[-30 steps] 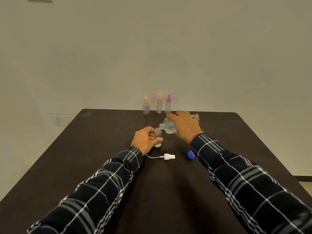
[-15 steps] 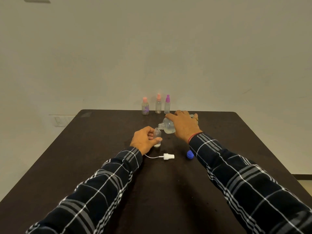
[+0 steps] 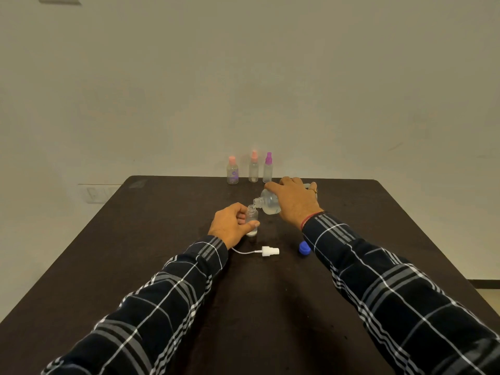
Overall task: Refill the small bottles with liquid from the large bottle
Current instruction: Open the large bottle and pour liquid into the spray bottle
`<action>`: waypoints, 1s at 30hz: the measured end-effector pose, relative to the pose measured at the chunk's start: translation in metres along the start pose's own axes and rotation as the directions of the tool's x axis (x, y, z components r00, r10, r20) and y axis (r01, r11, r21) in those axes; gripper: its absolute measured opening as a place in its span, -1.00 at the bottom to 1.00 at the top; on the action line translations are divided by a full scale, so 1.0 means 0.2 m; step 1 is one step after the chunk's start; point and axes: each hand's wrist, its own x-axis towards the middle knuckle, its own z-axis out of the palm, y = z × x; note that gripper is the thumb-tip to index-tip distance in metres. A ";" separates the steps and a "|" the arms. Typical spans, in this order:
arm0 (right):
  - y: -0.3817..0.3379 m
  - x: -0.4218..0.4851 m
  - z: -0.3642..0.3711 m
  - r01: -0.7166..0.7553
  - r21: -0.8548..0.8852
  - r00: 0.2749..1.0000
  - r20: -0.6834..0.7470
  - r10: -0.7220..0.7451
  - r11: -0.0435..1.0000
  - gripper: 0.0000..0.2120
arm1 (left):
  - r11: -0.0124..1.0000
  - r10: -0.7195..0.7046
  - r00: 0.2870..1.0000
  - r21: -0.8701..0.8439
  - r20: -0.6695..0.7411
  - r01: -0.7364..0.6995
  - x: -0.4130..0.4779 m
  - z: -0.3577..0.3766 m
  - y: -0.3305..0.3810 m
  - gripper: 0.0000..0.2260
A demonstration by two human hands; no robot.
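My left hand (image 3: 232, 224) grips a small clear bottle (image 3: 252, 219) that stands uncapped and upright on the dark table (image 3: 162, 239). My right hand (image 3: 295, 201) holds the large clear bottle (image 3: 267, 203) tipped on its side, its open neck just above the small bottle's mouth. A little liquid shows at the small bottle's bottom. The small bottle's white spray top with its thin tube (image 3: 266, 251) lies in front of my left hand. A blue cap (image 3: 304, 249) lies on the table by my right sleeve.
Three small capped bottles stand in a row at the table's far edge against the wall: one with a pink cap (image 3: 232, 171), one with an orange-pink sprayer (image 3: 253, 167), one with a purple sprayer (image 3: 267, 167).
Both hands and bottles keep nearly the same pose; the large bottle stays tipped over the small bottle's mouth.
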 end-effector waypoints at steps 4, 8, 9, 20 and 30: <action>0.00 0.00 0.00 0.003 0.000 1.000 -0.001 -0.003 1.000 -0.34 | 1.000 -0.008 1.000 0.007 0.006 0.008 0.00 0.00 0.00 -0.73; 0.00 0.00 0.00 0.003 0.003 1.000 0.001 -0.003 1.000 -0.35 | 1.000 -0.011 1.000 0.009 0.007 0.011 0.00 0.00 0.01 -0.72; 0.00 0.00 0.00 0.001 0.004 1.000 0.002 -0.001 1.000 -0.36 | 1.000 -0.012 1.000 0.007 0.006 0.012 0.00 0.00 0.01 -0.72; 0.00 0.00 -0.01 0.004 -0.002 1.000 0.006 -0.004 1.000 -0.36 | 1.000 -0.005 1.000 0.000 -0.002 0.005 -0.01 -0.01 0.02 -0.73; 0.00 0.00 -0.01 0.004 -0.014 1.000 0.005 -0.004 1.000 -0.36 | 1.000 -0.008 1.000 -0.020 0.010 0.008 -0.02 -0.01 0.03 -0.74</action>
